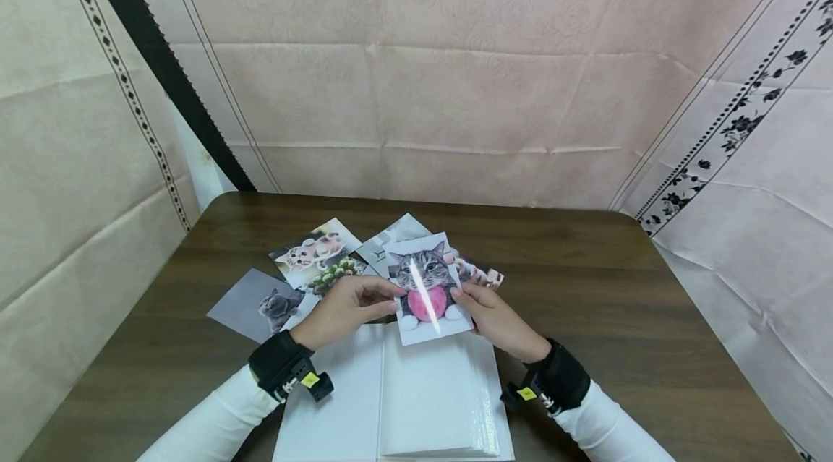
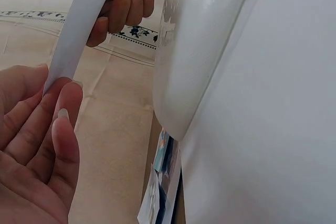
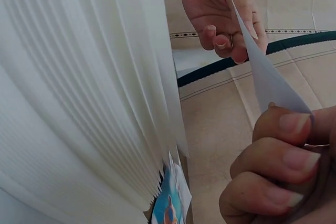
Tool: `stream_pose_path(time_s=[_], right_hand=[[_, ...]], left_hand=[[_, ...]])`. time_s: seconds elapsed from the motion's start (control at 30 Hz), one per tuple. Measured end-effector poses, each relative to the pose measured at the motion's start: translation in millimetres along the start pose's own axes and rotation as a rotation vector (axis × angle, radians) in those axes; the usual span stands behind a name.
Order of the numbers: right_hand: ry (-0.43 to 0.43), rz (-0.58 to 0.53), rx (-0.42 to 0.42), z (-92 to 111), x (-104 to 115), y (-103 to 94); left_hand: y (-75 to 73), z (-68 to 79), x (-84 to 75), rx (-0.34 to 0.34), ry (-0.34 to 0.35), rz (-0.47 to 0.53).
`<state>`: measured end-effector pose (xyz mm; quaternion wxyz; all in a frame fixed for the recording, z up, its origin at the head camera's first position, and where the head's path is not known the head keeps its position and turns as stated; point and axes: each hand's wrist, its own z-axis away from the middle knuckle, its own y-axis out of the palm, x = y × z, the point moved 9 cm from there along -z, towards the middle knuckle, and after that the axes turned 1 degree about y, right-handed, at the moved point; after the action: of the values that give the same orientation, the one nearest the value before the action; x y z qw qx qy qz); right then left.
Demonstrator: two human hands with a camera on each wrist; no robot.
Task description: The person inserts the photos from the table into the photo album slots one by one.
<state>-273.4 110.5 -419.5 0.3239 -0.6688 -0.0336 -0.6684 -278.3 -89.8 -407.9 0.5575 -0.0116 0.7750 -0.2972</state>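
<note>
A glossy photo card (image 1: pixel 426 288) of a grey tabby kitten with a pink ball is held up by its side edges, above the top of an open album (image 1: pixel 436 397). My left hand (image 1: pixel 351 306) pinches its left edge between thumb and fingers. At the right edge my right hand (image 1: pixel 497 321) pinches it, the other fingers curled beneath. Both wrist views show the card's plain white back (image 2: pixel 79 32). The album's right side has clear sleeve pages; from the right wrist they appear as a thick fan of pages (image 3: pixel 94 87).
Behind the album several photo cards lie spread and overlapping, among them a grey cat card (image 1: pixel 250 303) at left, a card with sleeping kittens (image 1: pixel 315 252) and a pale card (image 1: pixel 397 238). The brown wooden table (image 1: pixel 618 288) meets hanging cloth (image 1: pixel 416 100) behind.
</note>
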Motion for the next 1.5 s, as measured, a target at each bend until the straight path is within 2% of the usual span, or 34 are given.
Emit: stream_pose_path(time_s=[0.17, 0.43, 0.6, 0.77, 0.87, 1.07, 1.3, 1.5], right_hand=[[-0.035, 0.023, 0.005, 0, 5, 2.6], [-0.052, 0.051, 0.002, 0, 9, 5.8], [-0.083, 0.105, -0.029, -2, 9, 4.6], [-0.117, 0.188, -0.066, -5, 6, 1.4], [-0.150, 0.214, -0.054, -4, 8, 2.5], [-0.214, 0.271, -0.028, -3, 11, 7.3], [-0.138, 0.361, -0.037, -6, 2, 10.4], [-0.067, 0.449, -0.009, -7, -4, 15.0]], left_hand=[[-0.8, -1.0, 1.8, -0.004, 0.004, 0.010], [0.2, -1.6, 6.4, -0.001, -0.028, 0.078], [-4.8, -2.5, 10.8, -0.035, -0.032, 0.044], [-13.8, -4.5, 19.0, -0.085, -0.088, 0.033], [-16.6, -5.4, 23.3, -0.099, -0.111, 0.040], [-18.8, -6.5, 27.5, -0.111, -0.113, 0.039], [-22.6, -6.5, 31.9, -0.134, -0.143, 0.022], [-23.2, -7.1, 34.5, -0.143, -0.142, 0.022]])
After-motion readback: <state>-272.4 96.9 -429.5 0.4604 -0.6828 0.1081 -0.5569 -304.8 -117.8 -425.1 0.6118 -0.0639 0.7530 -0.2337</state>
